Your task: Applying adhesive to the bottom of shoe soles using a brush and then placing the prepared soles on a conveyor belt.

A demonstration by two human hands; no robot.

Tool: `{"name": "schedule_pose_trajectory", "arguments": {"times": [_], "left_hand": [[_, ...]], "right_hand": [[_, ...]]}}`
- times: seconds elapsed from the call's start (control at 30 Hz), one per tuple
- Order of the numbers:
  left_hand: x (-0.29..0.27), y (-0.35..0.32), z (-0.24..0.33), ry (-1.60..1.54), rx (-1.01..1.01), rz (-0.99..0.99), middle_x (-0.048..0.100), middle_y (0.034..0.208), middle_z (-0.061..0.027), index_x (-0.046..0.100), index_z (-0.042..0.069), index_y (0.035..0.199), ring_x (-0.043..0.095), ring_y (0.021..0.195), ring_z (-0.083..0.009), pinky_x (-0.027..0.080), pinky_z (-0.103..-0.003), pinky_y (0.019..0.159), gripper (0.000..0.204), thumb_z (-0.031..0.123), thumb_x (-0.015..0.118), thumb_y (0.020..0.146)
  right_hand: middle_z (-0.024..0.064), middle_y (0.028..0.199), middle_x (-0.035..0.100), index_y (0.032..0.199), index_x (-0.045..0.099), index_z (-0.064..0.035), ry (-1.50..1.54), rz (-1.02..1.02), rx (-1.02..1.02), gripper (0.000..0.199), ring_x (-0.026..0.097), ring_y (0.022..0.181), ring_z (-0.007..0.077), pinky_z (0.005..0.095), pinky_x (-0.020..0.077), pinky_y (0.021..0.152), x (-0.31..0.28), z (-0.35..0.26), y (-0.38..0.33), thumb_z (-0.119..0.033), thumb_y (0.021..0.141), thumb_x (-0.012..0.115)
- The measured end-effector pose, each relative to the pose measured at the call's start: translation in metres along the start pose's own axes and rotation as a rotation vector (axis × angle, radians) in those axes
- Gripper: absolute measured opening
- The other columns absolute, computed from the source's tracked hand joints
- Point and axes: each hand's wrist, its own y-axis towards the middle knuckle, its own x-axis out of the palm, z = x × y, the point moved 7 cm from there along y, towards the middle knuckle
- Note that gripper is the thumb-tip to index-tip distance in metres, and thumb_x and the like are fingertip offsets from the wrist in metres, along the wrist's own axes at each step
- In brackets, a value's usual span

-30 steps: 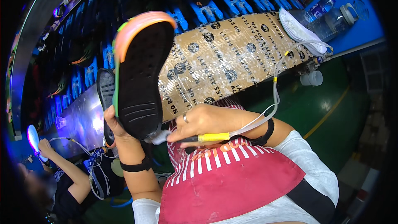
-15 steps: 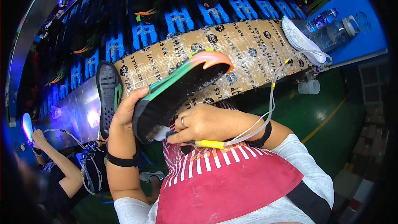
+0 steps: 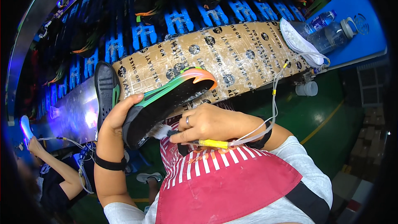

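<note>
Presently: brush (image 3: 161, 132) by sole (image 3: 163, 103).
Left hand (image 3: 118, 115): fingers clamped on sole; right hand (image 3: 207, 123): clamped on brush, brush-to-sole contact unclear.

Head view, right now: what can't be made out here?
All in the head view:
Left hand: most fingers, hidden behind the sole.
Sole: its far face, turned away.
Brush: part of its handle, covered by the right hand.
Co-worker: head, blurred near the dark left rim.
</note>
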Motion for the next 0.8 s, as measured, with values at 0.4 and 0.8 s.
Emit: {"name": "schedule_pose_trajectory", "arguments": {"times": [0.4, 0.8], "left_hand": [[-0.01, -0.002, -0.043, -0.255, 0.146, -0.034, 0.055, 0.113, -0.0195, 0.043, -0.004, 0.122, 0.058, 0.098, -0.0284, 0.045, -0.037, 0.089, 0.054, 0.032, 0.045, 0.081], [0.018, 0.006, -0.067, -0.498, 0.197, -0.122, 0.054, 0.113, -0.0222, 0.042, -0.002, 0.124, 0.058, 0.096, -0.0367, 0.045, -0.052, 0.086, 0.061, 0.042, 0.035, 0.082]], "right_hand": [[0.0114, 0.076, 0.064, 0.091, 0.067, -0.005, 0.358, 0.512, 0.324, 0.02, 0.063, 0.069, 0.0196, 0.0282, 0.0473, 0.06, -0.028, 0.056, -0.017, -0.014, 0.073, 0.069], [0.011, 0.074, 0.061, 0.092, 0.065, -0.0042, -0.074, 0.769, 0.527, 0.021, 0.06, 0.064, 0.0218, 0.0285, 0.0465, 0.057, -0.055, 0.077, -0.043, -0.012, 0.072, 0.067]]}}
